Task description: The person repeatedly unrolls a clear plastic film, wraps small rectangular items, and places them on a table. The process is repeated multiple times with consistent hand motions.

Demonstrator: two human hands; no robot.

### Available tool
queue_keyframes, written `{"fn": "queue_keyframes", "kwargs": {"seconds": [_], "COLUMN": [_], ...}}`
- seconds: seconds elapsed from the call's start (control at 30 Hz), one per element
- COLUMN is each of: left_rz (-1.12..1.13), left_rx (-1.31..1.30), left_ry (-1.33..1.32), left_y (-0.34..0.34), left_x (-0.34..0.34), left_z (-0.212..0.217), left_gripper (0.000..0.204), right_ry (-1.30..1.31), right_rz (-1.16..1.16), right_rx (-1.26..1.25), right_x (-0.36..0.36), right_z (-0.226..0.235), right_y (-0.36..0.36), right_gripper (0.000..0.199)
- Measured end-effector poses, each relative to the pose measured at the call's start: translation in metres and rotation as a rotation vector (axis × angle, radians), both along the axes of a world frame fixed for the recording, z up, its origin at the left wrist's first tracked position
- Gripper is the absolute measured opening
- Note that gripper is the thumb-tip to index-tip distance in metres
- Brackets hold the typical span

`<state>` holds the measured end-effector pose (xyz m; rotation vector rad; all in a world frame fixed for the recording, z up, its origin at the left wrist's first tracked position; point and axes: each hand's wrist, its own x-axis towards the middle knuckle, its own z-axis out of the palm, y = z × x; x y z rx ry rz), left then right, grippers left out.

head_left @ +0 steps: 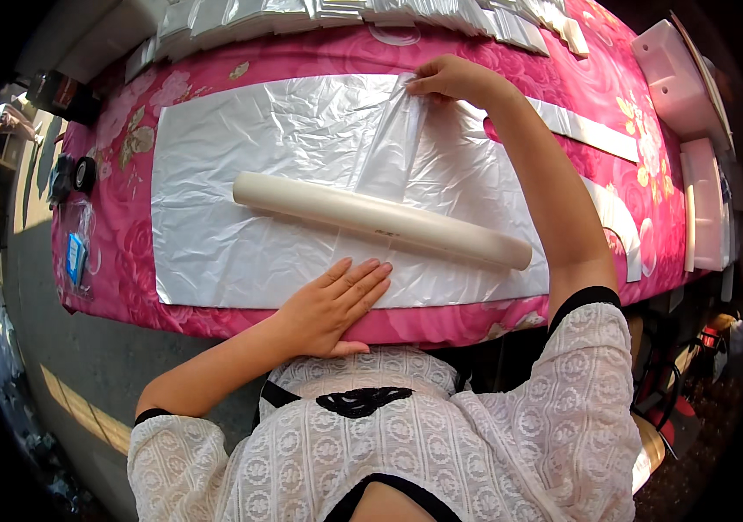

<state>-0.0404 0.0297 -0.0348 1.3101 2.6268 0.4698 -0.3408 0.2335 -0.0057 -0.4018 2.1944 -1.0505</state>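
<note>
Your left hand (337, 304) lies flat, palm down, at the near edge of the clear plastic sheet (241, 174), low in the centre of the frame; its fingers (363, 280) are straight, slightly spread, pointing up and to the right toward the white roll (380, 219), just short of it. The forearm comes in from the lower left, elbow bent. Your right arm reaches long across the frame from the lower right, nearly straight, passing over the right end of the roll. Your right hand (451, 78) sits at the upper centre, at the far edge of the sheet, wrist bent, fingers pressed together and pinching a corner of thin plastic film that lifts off in a loose fold running down toward the roll. The roll lies at a slant across the middle of the sheet, left end higher in the frame. The sheet is spread over a counter (580, 87) draped in a pink floral cloth. Stacks of folded white packets (345, 13) line the top edge. White foam trays (676, 70) sit at the upper right.
</note>
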Motion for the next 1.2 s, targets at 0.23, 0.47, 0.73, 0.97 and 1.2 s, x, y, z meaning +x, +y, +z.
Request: {"fn": "queue_keyframes", "kwargs": {"seconds": [0.23, 0.47, 0.73, 0.97, 1.2], "left_rz": [0.037, 0.063, 0.036, 0.156, 0.22], "left_rx": [-0.059, -0.073, 0.069, -0.13, -0.17], "left_ry": [0.049, 0.084, 0.015, 0.205, 0.307], "left_y": [0.004, 0.01, 0.008, 0.038, 0.048], "left_x": [0.016, 0.025, 0.01, 0.044, 0.055], "left_z": [-0.003, -0.003, 0.007, -0.014, -0.021], "left_gripper": [0.081, 0.081, 0.081, 0.059, 0.049], "right_ry": [0.452, 0.922, 0.906, 0.92, 1.084], "right_rz": [0.0, 0.141, -0.257, 0.311, 0.203], "right_rx": [0.07, 0.148, 0.188, -0.007, -0.022], "right_x": [0.112, 0.217, 0.163, 0.231, 0.149], "right_z": [0.041, -0.007, 0.009, 0.0, -0.023], "right_y": [-0.002, 0.023, 0.116, 0.036, -0.009], "right_gripper": [0.053, 0.053, 0.045, 0.043, 0.043]}}
